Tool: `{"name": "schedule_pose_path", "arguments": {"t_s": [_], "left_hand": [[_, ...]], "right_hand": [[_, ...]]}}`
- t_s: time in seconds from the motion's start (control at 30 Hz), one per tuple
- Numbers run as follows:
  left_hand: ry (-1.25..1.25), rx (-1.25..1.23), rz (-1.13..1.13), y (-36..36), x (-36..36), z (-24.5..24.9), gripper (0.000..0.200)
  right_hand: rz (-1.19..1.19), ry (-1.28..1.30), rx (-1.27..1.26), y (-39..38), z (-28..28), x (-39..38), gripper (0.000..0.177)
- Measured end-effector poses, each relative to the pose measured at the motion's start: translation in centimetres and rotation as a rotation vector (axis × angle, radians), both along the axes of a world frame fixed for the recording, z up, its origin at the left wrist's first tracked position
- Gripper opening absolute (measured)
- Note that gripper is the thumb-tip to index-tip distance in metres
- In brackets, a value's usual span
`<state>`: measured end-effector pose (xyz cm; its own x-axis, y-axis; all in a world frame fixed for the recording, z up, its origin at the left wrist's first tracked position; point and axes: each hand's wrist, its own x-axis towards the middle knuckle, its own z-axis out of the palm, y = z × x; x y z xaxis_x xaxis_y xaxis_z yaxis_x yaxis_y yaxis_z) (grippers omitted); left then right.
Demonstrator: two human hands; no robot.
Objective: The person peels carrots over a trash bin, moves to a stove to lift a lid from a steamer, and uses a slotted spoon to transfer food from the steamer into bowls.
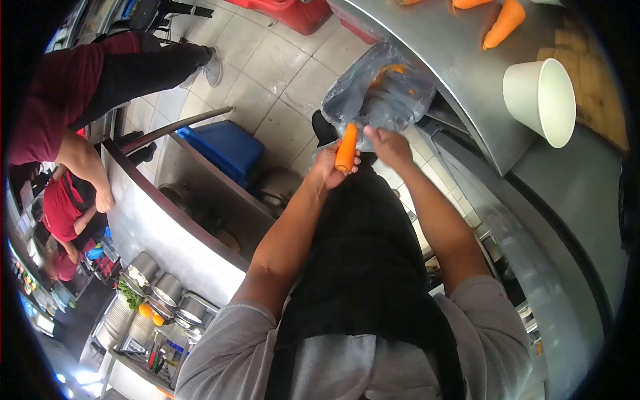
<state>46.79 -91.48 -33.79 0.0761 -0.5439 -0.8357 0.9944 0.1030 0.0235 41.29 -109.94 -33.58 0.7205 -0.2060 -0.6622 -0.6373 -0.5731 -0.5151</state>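
Black apron [363, 267] and grey shirt [337, 367] lie nearest in the head view. Beyond them, the left hand [327, 169] has its fingers wrapped snugly round a carrot [347, 148], just before a plastic bag [410, 107] holding orange scraps [392, 69]. Beside it, the right hand [392, 149] is blurred; I cannot tell how far its fingers open or whether they grip a tool. Peeling seems under way; another stroke would call for a steady left grip.
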Motion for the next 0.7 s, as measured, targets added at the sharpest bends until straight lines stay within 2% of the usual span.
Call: {"name": "schedule_pose_path", "arguments": {"t_s": [0.07,0.17,0.2,0.23,0.27,0.33,0.4,0.43,0.47,0.57,0.67,0.7], "left_hand": [[0.008,0.019,0.029,-0.1,0.1,-0.1,0.040],[-0.024,-0.071,-0.042,-0.1,-0.2,0.6,0.041],[-0.070,-0.080,-0.105,0.0,-0.5,1.0,0.042],[-0.117,-0.088,-0.168,0.1,-0.7,1.3,0.043],[-0.118,-0.087,-0.172,0.1,-1.0,1.4,0.043],[-0.194,0.008,-0.222,0.0,-1.1,1.6,0.043],[-0.263,0.047,-0.249,-0.1,-0.9,1.9,0.042],[-0.333,0.079,-0.278,-0.3,-0.8,1.9,0.041],[-0.333,0.074,-0.276,-0.4,-0.9,1.8,0.041],[-0.389,0.114,-0.362,-0.5,-1.1,1.6,0.041],[-0.426,0.149,-0.386,-0.2,-1.3,1.9,0.046],[-0.489,0.152,-0.440,-0.2,-1.1,1.8,0.048]], "right_hand": [[0.136,-0.014,0.030,1.7,3.2,-1.0,0.069],[0.076,0.001,-0.068,1.5,1.2,-1.6,0.069],[-0.028,0.036,-0.041,0.6,1.3,-0.8,0.070],[-0.032,0.064,-0.070,-0.4,-0.8,-0.6,0.071],[-0.034,0.090,-0.100,-1.2,-2.7,-0.7,0.071],[-0.046,0.058,-0.120,-1.3,-1.7,-0.4,0.070],[0.064,0.072,-0.008,-0.2,1.1,-0.6,0.070],[0.198,0.054,-0.059,0.5,2.6,-0.6,0.070],[0.199,0.055,-0.064,0.0,2.0,-0.6,0.070],[-0.001,0.108,-0.164,-2.0,-2.2,-1.2,0.070],[0.057,0.076,-0.115,-0.9,0.8,-0.9,0.071],[0.150,0.096,-0.094,-0.4,2.3,-0.6,0.073]]}}
